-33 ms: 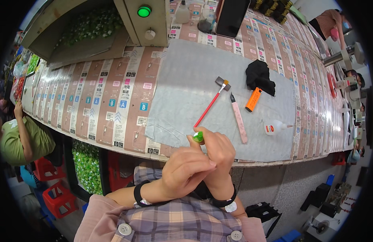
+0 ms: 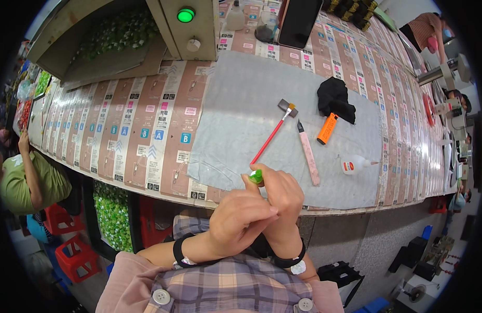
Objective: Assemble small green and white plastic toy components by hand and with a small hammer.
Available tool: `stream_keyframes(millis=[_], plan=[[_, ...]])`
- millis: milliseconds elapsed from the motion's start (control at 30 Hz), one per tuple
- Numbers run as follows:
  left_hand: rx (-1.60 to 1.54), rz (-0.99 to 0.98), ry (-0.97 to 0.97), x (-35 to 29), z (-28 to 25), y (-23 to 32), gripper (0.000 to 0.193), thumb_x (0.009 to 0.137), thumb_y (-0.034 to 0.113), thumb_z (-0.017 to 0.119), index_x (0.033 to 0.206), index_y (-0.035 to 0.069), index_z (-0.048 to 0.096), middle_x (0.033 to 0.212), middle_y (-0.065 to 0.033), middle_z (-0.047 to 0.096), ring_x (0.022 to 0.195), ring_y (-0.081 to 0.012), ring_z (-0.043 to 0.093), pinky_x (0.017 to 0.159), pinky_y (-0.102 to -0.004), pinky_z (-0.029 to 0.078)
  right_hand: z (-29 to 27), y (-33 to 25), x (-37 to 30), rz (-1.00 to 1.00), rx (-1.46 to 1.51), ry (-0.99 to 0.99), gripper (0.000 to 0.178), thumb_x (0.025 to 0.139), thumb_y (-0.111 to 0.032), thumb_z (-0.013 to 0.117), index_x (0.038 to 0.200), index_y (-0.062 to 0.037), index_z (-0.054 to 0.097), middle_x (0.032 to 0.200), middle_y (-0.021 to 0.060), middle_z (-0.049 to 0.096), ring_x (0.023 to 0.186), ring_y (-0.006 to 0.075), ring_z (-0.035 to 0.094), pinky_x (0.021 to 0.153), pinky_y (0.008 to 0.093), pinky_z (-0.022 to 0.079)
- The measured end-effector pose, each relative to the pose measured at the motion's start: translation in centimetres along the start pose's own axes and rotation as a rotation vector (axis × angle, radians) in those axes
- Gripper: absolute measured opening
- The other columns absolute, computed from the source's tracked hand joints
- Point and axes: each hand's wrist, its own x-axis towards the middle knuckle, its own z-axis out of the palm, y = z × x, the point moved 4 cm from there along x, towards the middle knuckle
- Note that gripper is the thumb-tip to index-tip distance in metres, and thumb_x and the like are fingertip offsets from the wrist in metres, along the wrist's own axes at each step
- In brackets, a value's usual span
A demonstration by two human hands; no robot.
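Note:
Over the table's near edge my hands meet, overlapping in front of me. My right hand (image 2: 283,193) is closed, its fingertips pinching a small glossy green-and-white piece (image 2: 256,176). Close against it, my left hand (image 2: 240,219) has its fingers curled together in a pinch; anything between them is too small or hidden to make out. A red-handled paintbrush (image 2: 269,138) lies just beyond, its bristles resting on a small grey block (image 2: 287,108). To its right are a pink craft knife (image 2: 308,156), an orange oblong tool (image 2: 328,129) and a white squeeze bottle (image 2: 356,165).
A grey cloth sheet (image 2: 235,104) covers the table's middle, with a crumpled black cloth (image 2: 334,99) on it. A metal housing with a green light (image 2: 186,15) stands far left. A black tray of green pieces (image 2: 113,216) and red stools (image 2: 76,258) are at lower left.

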Motion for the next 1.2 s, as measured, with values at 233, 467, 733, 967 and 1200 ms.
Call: stream_keyframes(millis=[233, 467, 733, 967, 1200], plan=[[-0.025, -0.066, 0.07, -0.5, 0.1, -0.3, 0.035, 0.07, -0.005, 0.073, 0.099, 0.006, 0.057, 0.088, -0.0051, 0.061, 0.08, -0.0209, 0.058, 0.072, -0.0302, 0.044, 0.1, 0.0, 0.0, 0.011, 0.006, -0.008, 0.021, 0.07, -0.014, 0.072, 0.086, -0.0048, 0.061, 0.061, 0.0051, 0.053, 0.054, 0.0211, 0.05, 0.05, 0.0323, 0.036], [0.004, -0.033, 0.082, -0.6, 0.2, -0.3, 0.036, 0.069, -0.003, 0.074, 0.1, 0.007, 0.059, 0.087, -0.0045, 0.061, 0.08, -0.0223, 0.058, 0.071, -0.0314, 0.045, 0.2, 0.1, 0.0, 0.017, 0.017, -0.009, 0.021, 0.07, -0.014, 0.072, 0.087, -0.005, 0.061, 0.061, 0.0044, 0.053, 0.053, 0.0208, 0.05, 0.05, 0.032, 0.036], [-0.022, -0.055, 0.152, -1.2, 0.5, -0.7, 0.039, 0.07, -0.003, 0.074, 0.103, 0.007, 0.057, 0.09, -0.0045, 0.061, 0.081, -0.0219, 0.058, 0.072, -0.0314, 0.044, 0.3, 0.2, 0.0, 0.03, 0.029, -0.02, 0.021, 0.071, -0.013, 0.072, 0.087, -0.0054, 0.061, 0.062, 0.0044, 0.054, 0.054, 0.0209, 0.051, 0.05, 0.0321, 0.037], [-0.001, -0.042, 0.102, -0.9, 0.3, -0.6, 0.039, 0.068, -0.003, 0.075, 0.101, 0.007, 0.059, 0.089, -0.0045, 0.062, 0.082, -0.0223, 0.058, 0.073, -0.0308, 0.044, 0.4, 0.2, -0.1, 0.032, 0.015, -0.02, 0.021, 0.071, -0.014, 0.072, 0.086, -0.0055, 0.061, 0.062, 0.0044, 0.053, 0.054, 0.0212, 0.051, 0.05, 0.0324, 0.037], [0.029, -0.027, 0.076, -1.2, 0.4, -0.5, 0.039, 0.068, -0.003, 0.074, 0.103, 0.007, 0.059, 0.09, -0.0041, 0.061, 0.082, -0.0224, 0.058, 0.074, -0.0309, 0.044, 0.4, 0.1, -0.1, 0.034, 0.016, -0.026, 0.022, 0.07, -0.014, 0.073, 0.086, -0.0054, 0.061, 0.061, 0.0045, 0.053, 0.054, 0.0212, 0.051, 0.05, 0.0323, 0.037]])
